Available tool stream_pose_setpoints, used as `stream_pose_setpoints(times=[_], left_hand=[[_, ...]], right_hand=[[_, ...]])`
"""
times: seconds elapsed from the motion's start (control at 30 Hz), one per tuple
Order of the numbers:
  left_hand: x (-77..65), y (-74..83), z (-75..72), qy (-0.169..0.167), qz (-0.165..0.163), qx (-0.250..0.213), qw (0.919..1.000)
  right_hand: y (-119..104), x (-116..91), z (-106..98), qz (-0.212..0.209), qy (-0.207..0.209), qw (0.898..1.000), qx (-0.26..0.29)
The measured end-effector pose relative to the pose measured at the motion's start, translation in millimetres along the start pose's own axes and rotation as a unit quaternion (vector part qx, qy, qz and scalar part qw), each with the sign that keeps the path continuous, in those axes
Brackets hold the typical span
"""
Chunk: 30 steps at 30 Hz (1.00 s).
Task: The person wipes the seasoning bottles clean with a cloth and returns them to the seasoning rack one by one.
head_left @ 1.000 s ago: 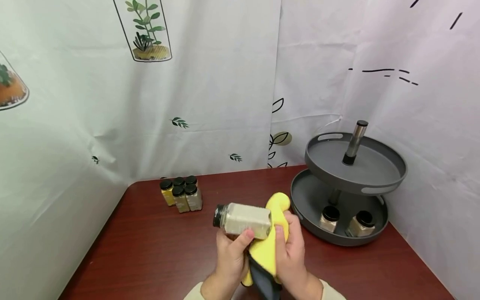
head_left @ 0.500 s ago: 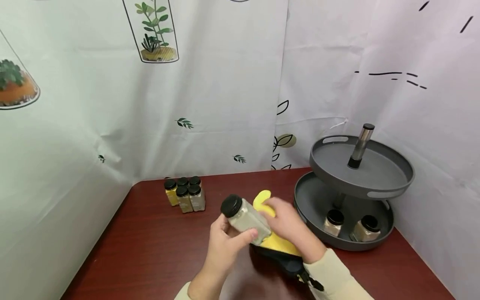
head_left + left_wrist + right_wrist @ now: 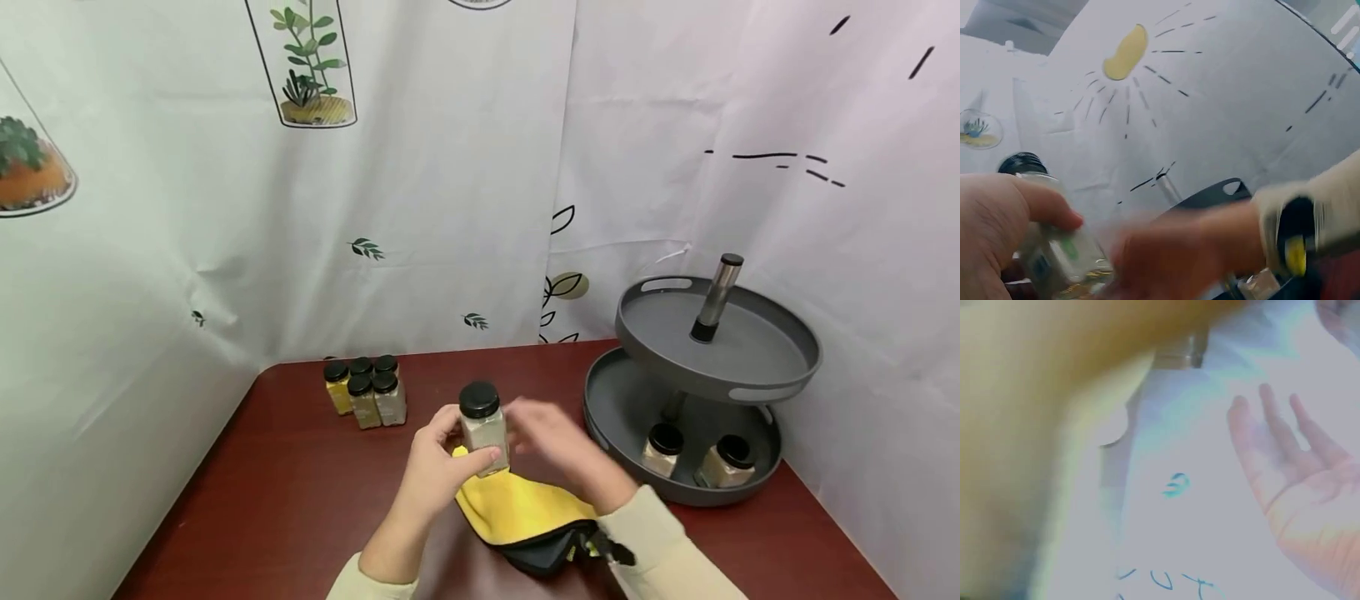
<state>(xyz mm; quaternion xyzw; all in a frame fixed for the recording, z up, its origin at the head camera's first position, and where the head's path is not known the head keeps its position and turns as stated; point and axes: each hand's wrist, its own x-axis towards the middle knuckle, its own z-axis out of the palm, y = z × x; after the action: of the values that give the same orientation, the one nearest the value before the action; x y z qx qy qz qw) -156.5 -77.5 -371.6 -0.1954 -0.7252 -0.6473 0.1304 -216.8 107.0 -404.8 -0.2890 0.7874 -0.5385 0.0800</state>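
My left hand (image 3: 431, 471) holds a square clear spice jar (image 3: 486, 442) upright, thumb across its front. The jar has a black lid and pale contents; in the left wrist view the jar (image 3: 1063, 259) leans in my grip. Close to the jar's right side is my right hand (image 3: 551, 442), blurred by motion. In the right wrist view the right hand (image 3: 1304, 475) shows its palm, with straight, spread fingers and nothing in them. Below both hands lies a yellow and dark grey cloth (image 3: 517, 508), partly covered by the right forearm.
Several black-lidded spice jars (image 3: 367, 396) stand grouped at the back left of the red-brown table (image 3: 300, 500). A grey two-tier round stand (image 3: 720, 342) is at the right, its lower tray holding two jars (image 3: 726, 462). Printed white curtains (image 3: 450, 167) hang behind and at the sides.
The jar has gone from lying sideways to upright in my left hand. My right hand has let go of the cloth, which now lies lower, under the hands.
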Motion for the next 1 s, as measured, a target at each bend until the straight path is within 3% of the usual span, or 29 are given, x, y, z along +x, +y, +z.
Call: stream_pose_setpoints(times=[0.03,0.1,0.13,0.2,0.3,0.43,0.47,0.53,0.6,0.67,0.77,0.87,1.0], left_hand=[[1.1,-4.9,-1.2,-0.009,-0.014,-0.002,0.9999],[3.0,-13.5,-1.8,-0.028,-0.037,0.005,0.9989],[3.6,-15.6,-0.9,-0.037,-0.047,0.009,0.9981],[3.6,-12.8,1.7,-0.059,-0.067,0.020,0.9958],[1.3,-1.7,6.3,-0.087,-0.072,0.041,0.9927],[-1.7,14.7,8.4,-0.096,-0.058,0.079,0.9905],[-2.1,17.1,7.9,-0.091,-0.055,0.084,0.9908],[-1.4,9.2,5.2,-0.077,-0.051,0.095,0.9911],[-0.8,-0.9,1.9,-0.061,-0.053,0.099,0.9918],[0.3,-12.4,-1.0,-0.050,-0.057,0.094,0.9926],[0.6,-17.3,-3.0,-0.046,-0.062,0.098,0.9922],[0.2,-10.6,-2.5,-0.049,-0.063,0.095,0.9923],[-0.3,6.5,-1.6,-0.052,-0.060,0.090,0.9928]], right_hand=[[-8,-4,-7,-0.031,0.016,0.996,0.080],[-24,-14,-15,-0.078,0.008,0.980,0.185],[-32,-20,-16,-0.093,0.005,0.978,0.189],[-44,-29,-13,-0.099,0.014,0.984,0.148],[-49,-37,-7,-0.064,0.041,0.990,0.118],[-29,-38,-17,-0.072,0.132,0.986,0.077],[-22,-38,-23,-0.071,0.170,0.982,0.037],[-10,-37,-35,-0.053,0.255,0.963,-0.073],[0,-36,-46,-0.019,0.320,0.930,-0.179],[9,-35,-53,0.008,0.359,0.893,-0.272],[24,-33,-58,0.031,0.381,0.859,-0.339],[36,-32,-59,0.059,0.389,0.839,-0.376],[44,-32,-60,0.094,0.378,0.828,-0.403]])
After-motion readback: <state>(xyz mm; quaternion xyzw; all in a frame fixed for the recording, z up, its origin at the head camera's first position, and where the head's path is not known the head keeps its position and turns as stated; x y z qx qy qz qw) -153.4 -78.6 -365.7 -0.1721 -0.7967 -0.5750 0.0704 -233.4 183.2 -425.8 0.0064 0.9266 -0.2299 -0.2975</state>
